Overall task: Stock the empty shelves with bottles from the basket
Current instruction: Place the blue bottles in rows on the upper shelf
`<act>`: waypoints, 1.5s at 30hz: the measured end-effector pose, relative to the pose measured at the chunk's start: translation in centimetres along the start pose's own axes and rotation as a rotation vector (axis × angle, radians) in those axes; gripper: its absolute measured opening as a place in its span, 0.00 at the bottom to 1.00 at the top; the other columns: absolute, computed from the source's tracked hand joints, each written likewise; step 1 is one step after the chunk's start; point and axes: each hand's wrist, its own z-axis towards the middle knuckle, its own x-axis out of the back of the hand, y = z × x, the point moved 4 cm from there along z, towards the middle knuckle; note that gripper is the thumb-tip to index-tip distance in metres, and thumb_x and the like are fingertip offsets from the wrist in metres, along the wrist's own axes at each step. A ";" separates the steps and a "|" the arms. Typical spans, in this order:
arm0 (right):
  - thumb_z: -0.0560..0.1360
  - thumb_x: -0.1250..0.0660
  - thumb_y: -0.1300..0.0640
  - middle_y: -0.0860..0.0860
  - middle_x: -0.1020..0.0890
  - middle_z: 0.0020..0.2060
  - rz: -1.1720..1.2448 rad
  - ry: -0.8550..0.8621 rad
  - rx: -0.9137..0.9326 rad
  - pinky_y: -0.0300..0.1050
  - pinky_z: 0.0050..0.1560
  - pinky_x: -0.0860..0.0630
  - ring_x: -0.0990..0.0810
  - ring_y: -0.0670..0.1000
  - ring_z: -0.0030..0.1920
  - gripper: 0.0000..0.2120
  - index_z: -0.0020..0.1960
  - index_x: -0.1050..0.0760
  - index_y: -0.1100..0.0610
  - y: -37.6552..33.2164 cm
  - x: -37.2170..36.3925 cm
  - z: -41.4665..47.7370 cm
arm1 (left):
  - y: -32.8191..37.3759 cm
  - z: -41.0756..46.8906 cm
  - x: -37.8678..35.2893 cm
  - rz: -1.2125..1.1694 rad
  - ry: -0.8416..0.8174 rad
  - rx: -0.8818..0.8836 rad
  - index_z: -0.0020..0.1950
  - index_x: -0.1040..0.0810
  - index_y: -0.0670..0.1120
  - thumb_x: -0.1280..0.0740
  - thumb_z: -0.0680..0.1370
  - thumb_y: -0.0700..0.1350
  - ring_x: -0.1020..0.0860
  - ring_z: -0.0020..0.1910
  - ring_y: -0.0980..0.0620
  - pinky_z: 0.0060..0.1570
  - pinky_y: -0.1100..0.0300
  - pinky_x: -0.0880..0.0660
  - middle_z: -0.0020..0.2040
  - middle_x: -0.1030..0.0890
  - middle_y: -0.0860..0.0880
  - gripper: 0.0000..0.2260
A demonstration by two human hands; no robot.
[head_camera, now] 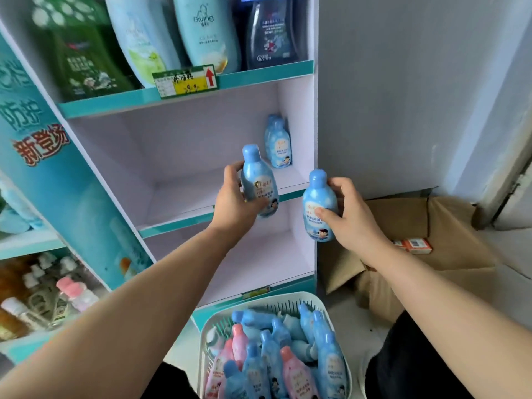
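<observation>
My left hand [234, 201] grips a blue bottle [259, 180] upright in front of the middle shelf [178, 197]. My right hand [349, 217] grips a second blue bottle [316, 203] at the shelf's right front edge. Blue bottles [277, 142] stand at the back right corner of that shelf; the rest of it is bare. The shelf below [244, 269] holds nothing. A white basket [288, 302] on the floor under my arms holds several blue and pink bottles [276, 355].
The top shelf carries large green, pale blue and dark blue bottles with a price tag [185, 80] on its edge. A brown cardboard box [431, 243] lies open on the right by the grey wall. Another rack of goods [40, 298] stands at the left.
</observation>
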 end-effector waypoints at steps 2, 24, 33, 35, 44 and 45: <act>0.74 0.30 0.60 0.49 0.25 0.60 0.006 0.014 -0.004 0.54 0.60 0.26 0.25 0.50 0.58 0.22 0.63 0.34 0.49 0.7 0.3 1.2 | 0.6 2.5 -0.4 0.010 0.048 -0.018 0.66 0.35 0.54 0.26 0.68 0.34 0.21 0.53 0.48 0.49 0.51 0.20 0.60 0.26 0.50 0.33; 0.75 0.31 0.59 0.47 0.23 0.58 0.271 -0.006 0.001 0.42 0.57 0.26 0.24 0.48 0.58 0.21 0.63 0.32 0.45 7.3 -0.2 6.2 | -3.5 16.1 -9.0 0.164 0.021 0.059 0.72 0.39 0.54 0.31 0.73 0.32 0.23 0.51 0.51 0.45 0.63 0.26 0.58 0.25 0.50 0.33; 0.75 0.31 0.58 0.43 0.23 0.58 0.288 -0.003 -0.048 0.30 0.49 0.25 0.24 0.41 0.56 0.21 0.62 0.33 0.42 7.4 0.4 6.2 | -3.7 16.8 -9.8 0.159 0.055 0.055 0.73 0.40 0.53 0.29 0.72 0.31 0.27 0.60 0.49 0.62 0.52 0.25 0.66 0.32 0.47 0.35; 0.75 0.31 0.58 0.42 0.24 0.57 0.275 -0.003 -0.059 0.27 0.48 0.26 0.24 0.39 0.56 0.21 0.62 0.33 0.41 7.1 0.2 6.1 | -3.5 16.5 -9.2 0.170 0.074 0.066 0.73 0.41 0.50 0.30 0.72 0.32 0.28 0.61 0.49 0.63 0.53 0.27 0.67 0.33 0.46 0.35; 0.75 0.32 0.63 0.48 0.28 0.59 0.207 0.025 -0.024 0.35 0.54 0.29 0.26 0.43 0.57 0.22 0.62 0.32 0.42 3.5 -1.4 6.4 | 0.4 11.4 -6.3 -0.019 -0.155 -0.017 0.55 0.21 0.43 0.31 0.76 0.38 0.23 0.38 0.65 0.41 0.74 0.29 0.45 0.20 0.51 0.08; 0.75 0.33 0.63 0.48 0.29 0.60 0.212 0.021 -0.026 0.33 0.53 0.28 0.26 0.44 0.57 0.22 0.63 0.32 0.44 2.9 -1.6 6.7 | 0.8 10.9 -6.0 -0.035 -0.239 0.006 0.54 0.19 0.43 0.32 0.77 0.40 0.23 0.36 0.67 0.37 0.77 0.30 0.44 0.18 0.51 0.07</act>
